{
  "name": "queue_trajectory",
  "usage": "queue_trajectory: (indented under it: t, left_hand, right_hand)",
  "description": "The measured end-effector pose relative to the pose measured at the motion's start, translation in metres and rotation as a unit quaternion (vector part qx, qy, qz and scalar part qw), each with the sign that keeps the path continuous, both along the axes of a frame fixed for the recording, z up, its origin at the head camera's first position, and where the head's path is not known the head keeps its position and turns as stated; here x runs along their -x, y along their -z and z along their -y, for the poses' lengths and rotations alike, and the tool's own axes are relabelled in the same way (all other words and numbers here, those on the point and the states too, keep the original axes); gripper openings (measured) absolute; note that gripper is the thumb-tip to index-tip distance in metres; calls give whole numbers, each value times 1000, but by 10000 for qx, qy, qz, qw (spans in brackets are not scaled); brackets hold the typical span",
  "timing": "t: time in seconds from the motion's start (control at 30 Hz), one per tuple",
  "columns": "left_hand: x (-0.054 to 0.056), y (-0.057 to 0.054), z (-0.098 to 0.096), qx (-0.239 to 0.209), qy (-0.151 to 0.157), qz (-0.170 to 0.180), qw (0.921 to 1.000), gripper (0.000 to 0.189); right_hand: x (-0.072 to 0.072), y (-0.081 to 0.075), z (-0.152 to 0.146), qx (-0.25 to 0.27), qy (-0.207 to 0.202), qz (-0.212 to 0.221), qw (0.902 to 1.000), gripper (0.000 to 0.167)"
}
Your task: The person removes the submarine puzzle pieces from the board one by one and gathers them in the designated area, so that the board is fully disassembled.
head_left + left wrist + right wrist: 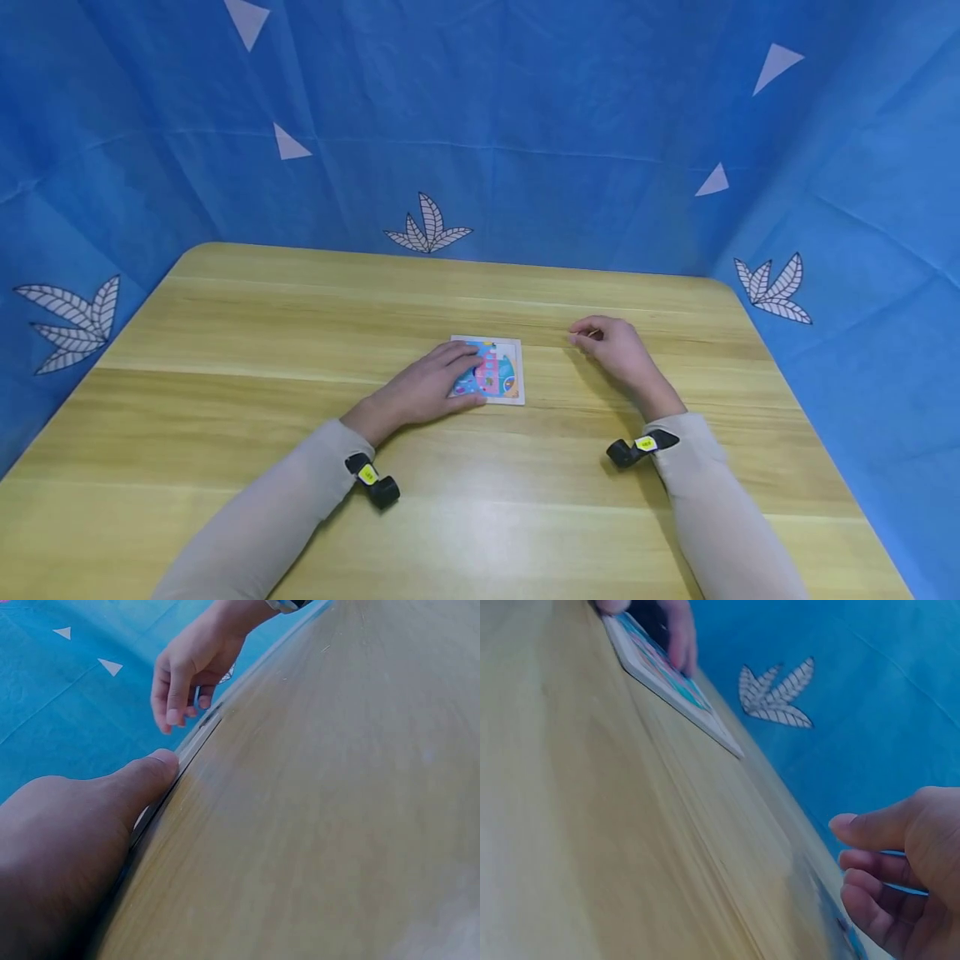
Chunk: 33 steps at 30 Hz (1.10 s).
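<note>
A small square picture board (519, 392) with a pale border and a pink, teal and blue picture lies flat near the middle of the table. My left hand (437, 385) rests over its left part, fingers spread across the picture and the thumb (154, 771) along the near edge. Part of the picture is hidden under that hand. To the right of the board, my right hand (617, 350) hovers low over the table. Its fingers (874, 904) are loosely bent, with a gap to the thumb, and nothing shows between them in the right wrist view.
The wooden table (480, 517) has rounded far corners. Behind it and at both sides hangs a blue curtain (525, 100) with white leaves and triangles. Both forearms wear light sleeves with a black wrist camera (372, 481) strapped on.
</note>
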<state>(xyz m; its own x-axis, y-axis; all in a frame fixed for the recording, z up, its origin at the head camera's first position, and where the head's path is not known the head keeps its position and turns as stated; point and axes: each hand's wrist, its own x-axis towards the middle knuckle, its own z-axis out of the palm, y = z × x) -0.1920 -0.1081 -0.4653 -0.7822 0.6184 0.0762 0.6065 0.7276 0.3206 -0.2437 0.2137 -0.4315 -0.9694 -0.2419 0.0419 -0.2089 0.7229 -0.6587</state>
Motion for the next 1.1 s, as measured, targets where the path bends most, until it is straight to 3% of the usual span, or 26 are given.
queue_trajectory:
  t: [0.27,0.6,0.8,1.1]
  left_hand:
    - [-2,-3,0,-3,35,-172,9998,74]
    - [-15,-3,8,115,90,-295,9995,63]
    - [-15,-1,7,147,200,-310,9992,57]
    - [-14,-1,9,165,220,-455,9986,56]
  right_hand:
    - [-5,-5,26,-32,-301,-98,9995,22]
    - [-6,-5,63,-267,-913,-235,9952,21]
    - [-3,-7,80,-562,-1251,-214,9903,20]
    - [-2,-1,93,-863,-1367,-251,9865,16]
